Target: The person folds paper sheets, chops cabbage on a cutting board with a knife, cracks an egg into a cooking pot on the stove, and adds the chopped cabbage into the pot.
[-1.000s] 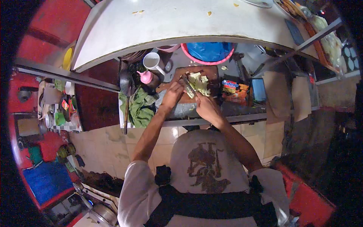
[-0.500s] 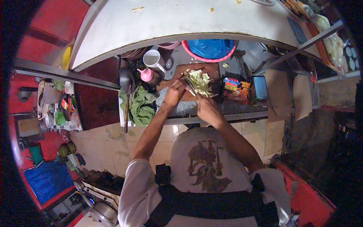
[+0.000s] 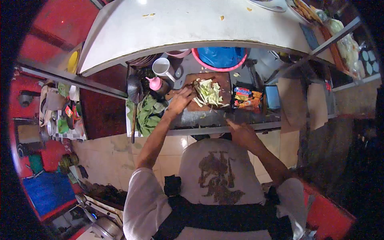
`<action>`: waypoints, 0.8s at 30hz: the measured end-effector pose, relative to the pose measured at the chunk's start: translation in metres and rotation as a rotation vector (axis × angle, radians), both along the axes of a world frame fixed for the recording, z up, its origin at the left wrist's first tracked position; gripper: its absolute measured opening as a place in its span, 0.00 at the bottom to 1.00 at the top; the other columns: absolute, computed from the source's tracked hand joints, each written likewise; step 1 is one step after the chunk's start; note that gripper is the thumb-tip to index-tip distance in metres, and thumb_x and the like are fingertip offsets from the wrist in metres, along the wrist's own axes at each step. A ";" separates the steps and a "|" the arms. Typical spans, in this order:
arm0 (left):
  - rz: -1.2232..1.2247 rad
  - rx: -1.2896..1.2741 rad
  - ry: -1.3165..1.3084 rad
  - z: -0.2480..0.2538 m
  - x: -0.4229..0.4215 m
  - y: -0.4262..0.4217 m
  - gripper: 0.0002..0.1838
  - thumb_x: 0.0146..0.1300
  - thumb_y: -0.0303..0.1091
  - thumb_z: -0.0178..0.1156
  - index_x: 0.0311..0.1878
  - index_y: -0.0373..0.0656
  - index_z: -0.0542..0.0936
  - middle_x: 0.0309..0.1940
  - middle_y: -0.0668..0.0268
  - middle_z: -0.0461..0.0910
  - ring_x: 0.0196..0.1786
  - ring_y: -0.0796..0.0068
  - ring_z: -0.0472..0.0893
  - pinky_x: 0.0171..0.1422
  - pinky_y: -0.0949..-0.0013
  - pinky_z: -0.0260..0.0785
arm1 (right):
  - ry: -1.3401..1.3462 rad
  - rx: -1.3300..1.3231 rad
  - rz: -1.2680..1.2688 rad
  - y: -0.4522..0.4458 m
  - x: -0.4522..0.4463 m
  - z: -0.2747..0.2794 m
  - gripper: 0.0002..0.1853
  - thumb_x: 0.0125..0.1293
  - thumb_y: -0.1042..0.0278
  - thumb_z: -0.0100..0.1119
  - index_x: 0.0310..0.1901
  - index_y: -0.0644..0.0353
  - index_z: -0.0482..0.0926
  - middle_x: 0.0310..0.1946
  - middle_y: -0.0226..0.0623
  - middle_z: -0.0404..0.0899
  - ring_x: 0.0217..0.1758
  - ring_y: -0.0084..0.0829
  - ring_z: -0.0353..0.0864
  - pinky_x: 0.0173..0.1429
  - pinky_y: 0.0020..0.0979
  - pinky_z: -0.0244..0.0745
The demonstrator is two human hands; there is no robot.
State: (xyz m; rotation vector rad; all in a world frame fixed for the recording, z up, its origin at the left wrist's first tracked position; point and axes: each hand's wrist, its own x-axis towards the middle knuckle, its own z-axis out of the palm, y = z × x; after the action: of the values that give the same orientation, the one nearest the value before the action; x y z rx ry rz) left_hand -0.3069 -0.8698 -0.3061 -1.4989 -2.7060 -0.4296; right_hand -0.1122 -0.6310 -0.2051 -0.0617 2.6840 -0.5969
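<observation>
Hands (image 3: 182,100) near chopped cabbage (image 3: 209,93)

The greens (image 3: 209,93), pale green and white, lie cut into strips in a loose, uneven heap on the brown board (image 3: 225,81).

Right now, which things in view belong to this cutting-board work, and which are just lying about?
Likely in the job:
cutting board
cut pale-green leaves
left hand, at the leaves
right hand, off the board

Apparently lying about:
white mug
pink-topped bottle
green cloth
Sedaap packet
</observation>
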 end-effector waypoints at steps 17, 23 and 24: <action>0.219 0.278 -0.201 0.010 0.035 0.018 0.58 0.32 0.60 0.72 0.63 0.33 0.58 0.65 0.41 0.52 0.68 0.40 0.51 0.71 0.48 0.44 | 0.274 -0.273 -0.606 -0.026 -0.025 -0.092 0.22 0.69 0.60 0.42 0.63 0.54 0.64 0.33 0.58 0.77 0.36 0.57 0.77 0.41 0.50 0.70; 0.285 0.156 -0.197 -0.002 0.020 0.065 0.75 0.19 0.69 0.71 0.68 0.32 0.46 0.68 0.38 0.44 0.71 0.40 0.46 0.73 0.48 0.43 | 0.432 -0.360 -0.537 -0.049 -0.030 -0.116 0.22 0.69 0.61 0.42 0.63 0.53 0.64 0.32 0.60 0.76 0.35 0.58 0.77 0.39 0.51 0.70; 0.288 0.155 -0.222 0.000 0.018 0.066 0.77 0.16 0.70 0.71 0.68 0.33 0.46 0.68 0.39 0.45 0.70 0.40 0.48 0.72 0.49 0.44 | 0.423 -0.416 -0.517 -0.052 -0.031 -0.114 0.21 0.69 0.61 0.42 0.63 0.53 0.64 0.32 0.59 0.77 0.35 0.58 0.76 0.39 0.51 0.70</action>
State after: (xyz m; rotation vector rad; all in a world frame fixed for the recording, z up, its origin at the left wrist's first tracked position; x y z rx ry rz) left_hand -0.2893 -0.8035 -0.3057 -1.0589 -2.9102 -0.8099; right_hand -0.1432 -0.6830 -0.3195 0.4535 2.9282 -1.4368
